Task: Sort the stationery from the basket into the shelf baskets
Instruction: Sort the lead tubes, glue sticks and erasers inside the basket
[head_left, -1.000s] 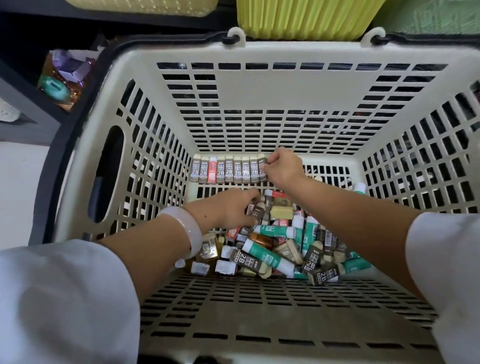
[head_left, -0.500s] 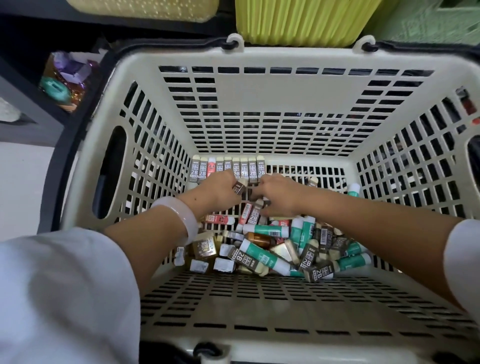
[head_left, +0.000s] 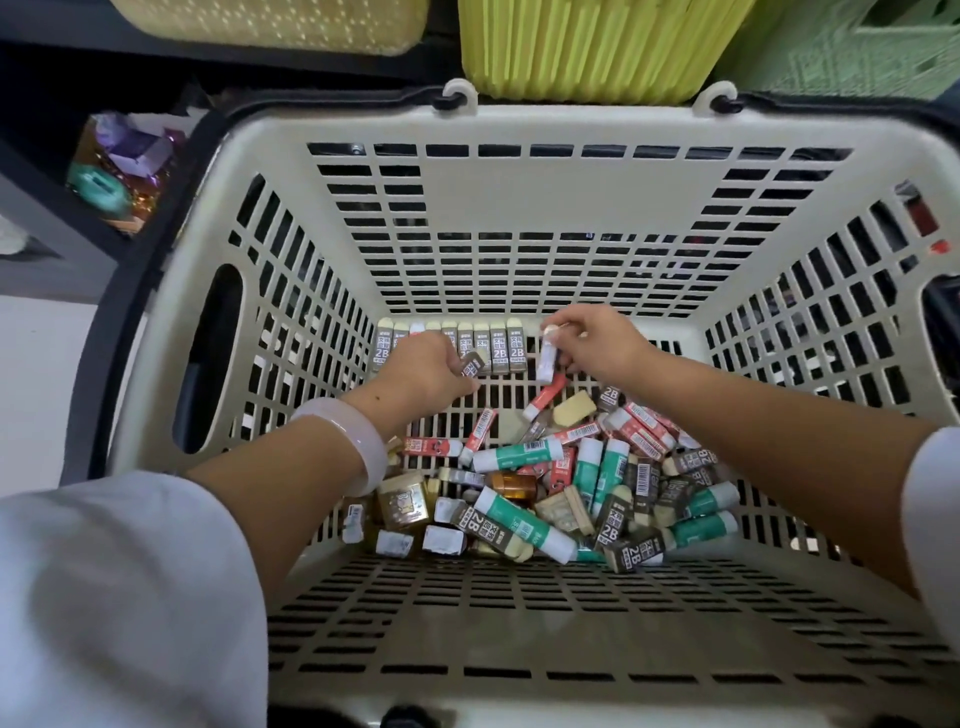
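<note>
Several erasers (head_left: 497, 349) read "2B"; smaller print illegible.

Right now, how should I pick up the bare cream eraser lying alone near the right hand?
Pinch the cream eraser across its two long edges, coming straight down from above. It lies flat on the basket floor, with open floor on its far side.

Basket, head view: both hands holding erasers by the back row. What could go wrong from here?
1. The left hand holds a 2B eraser right against the standing row of erasers; a nudge might topple it.
2. The right hand pinches a white-wrapped eraser by its top; it may slip into the loose pile.
</note>
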